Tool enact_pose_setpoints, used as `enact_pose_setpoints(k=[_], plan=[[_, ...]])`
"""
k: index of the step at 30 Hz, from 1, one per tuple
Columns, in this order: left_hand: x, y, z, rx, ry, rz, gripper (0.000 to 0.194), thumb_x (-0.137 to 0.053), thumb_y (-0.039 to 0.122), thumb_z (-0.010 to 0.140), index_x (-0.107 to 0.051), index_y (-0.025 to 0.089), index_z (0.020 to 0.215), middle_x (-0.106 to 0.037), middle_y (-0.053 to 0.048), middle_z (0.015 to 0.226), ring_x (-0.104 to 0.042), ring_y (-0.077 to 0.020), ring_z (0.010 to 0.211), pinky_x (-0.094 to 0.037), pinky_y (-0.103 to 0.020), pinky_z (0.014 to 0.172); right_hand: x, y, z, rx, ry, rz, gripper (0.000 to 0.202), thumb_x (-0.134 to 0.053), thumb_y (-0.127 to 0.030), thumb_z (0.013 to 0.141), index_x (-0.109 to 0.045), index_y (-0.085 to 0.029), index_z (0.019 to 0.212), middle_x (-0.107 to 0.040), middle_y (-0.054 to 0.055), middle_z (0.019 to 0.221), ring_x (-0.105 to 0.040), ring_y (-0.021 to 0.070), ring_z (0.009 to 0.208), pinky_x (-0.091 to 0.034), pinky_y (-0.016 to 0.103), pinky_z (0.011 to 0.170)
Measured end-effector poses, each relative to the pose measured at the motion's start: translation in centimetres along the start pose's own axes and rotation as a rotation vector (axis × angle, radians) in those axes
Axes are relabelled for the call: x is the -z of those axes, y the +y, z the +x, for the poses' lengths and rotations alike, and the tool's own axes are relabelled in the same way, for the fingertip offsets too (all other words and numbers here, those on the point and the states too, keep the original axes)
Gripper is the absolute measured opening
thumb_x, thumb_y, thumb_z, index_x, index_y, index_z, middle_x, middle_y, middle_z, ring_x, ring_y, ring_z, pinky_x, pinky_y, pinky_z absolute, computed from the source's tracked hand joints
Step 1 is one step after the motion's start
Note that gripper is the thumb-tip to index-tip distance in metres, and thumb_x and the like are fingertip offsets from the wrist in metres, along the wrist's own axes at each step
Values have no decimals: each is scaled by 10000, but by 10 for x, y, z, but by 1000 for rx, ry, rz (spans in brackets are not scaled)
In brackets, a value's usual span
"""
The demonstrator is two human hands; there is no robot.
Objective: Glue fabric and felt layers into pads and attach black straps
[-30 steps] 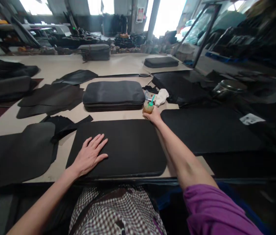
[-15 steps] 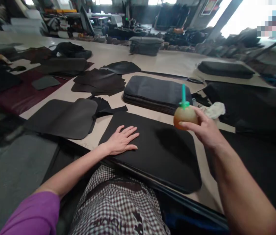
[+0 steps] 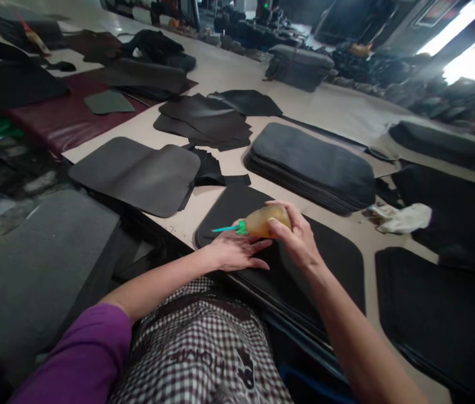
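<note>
My right hand (image 3: pixel 296 233) is wrapped round a squeeze bottle (image 3: pixel 269 220) with amber liquid, a green collar and a thin teal nozzle. The bottle lies tilted on its side in the air, its nozzle pointing left above my left hand (image 3: pixel 237 250). My left hand rests flat with fingers spread on a black rounded panel (image 3: pixel 330 252) at the table's front edge. The bottle and nozzle cover part of its fingers.
Behind the panel sits a stack of dark rounded pieces (image 3: pixel 311 163). Brown-grey sheets (image 3: pixel 136 174) lie to the left, more black panels (image 3: pixel 435 314) to the right. A whitish cloth (image 3: pixel 406 219) lies at the right on the beige table (image 3: pixel 229 62).
My right hand has brought the bottle left and tipped it from upright to sideways over my left hand. The view has turned, so the table's contents sit differently in the picture.
</note>
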State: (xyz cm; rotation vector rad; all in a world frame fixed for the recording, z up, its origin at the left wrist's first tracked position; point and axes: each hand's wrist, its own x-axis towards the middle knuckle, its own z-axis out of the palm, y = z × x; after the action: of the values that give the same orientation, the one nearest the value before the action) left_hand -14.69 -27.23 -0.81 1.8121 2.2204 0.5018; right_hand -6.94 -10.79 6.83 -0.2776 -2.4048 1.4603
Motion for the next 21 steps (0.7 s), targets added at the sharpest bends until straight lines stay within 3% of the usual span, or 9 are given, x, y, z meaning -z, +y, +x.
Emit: enact_pose_setpoints(k=[6, 11, 15, 21], plan=[[-5, -2, 2, -5, -17, -110, 783, -252, 778, 1004, -390, 290, 1600, -478, -74, 1620, -494, -282, 1450, -404, -438, 1167, -23, 0, 6, 15, -64, -78, 559, -747, -618, 828, -602, -264, 1235, -694, 53, 1127, -679, 268, 977, -564, 391, 842], [-9, -3, 3, 24, -41, -117, 812, -284, 786, 995, -329, 284, 1630, -432, -75, 1651, -445, -275, 1489, -333, -441, 1227, -23, -4, 6, 59, -132, -114, 621, -809, -576, 808, -581, -281, 1304, -683, 57, 1149, -680, 266, 980, -565, 399, 856], [-11, -3, 3, 24, -43, -108, 824, -306, 775, 1000, -249, 290, 1664, -303, -57, 1717, -322, -277, 1562, -279, -452, 1258, -22, -9, 5, 137, -143, -133, 573, -823, -516, 824, -585, -291, 1294, -674, 61, 1177, -682, 264, 993, -567, 409, 889], [-12, -3, 5, 27, -12, -54, 850, -368, 759, 998, -250, 250, 1668, -263, -29, 1729, -238, -269, 1596, -238, -436, 1286, -29, -9, 8, 293, -187, -161, 505, -815, -456, 849, -580, -288, 1263, -653, 62, 1145, -663, 254, 992, -573, 395, 869]])
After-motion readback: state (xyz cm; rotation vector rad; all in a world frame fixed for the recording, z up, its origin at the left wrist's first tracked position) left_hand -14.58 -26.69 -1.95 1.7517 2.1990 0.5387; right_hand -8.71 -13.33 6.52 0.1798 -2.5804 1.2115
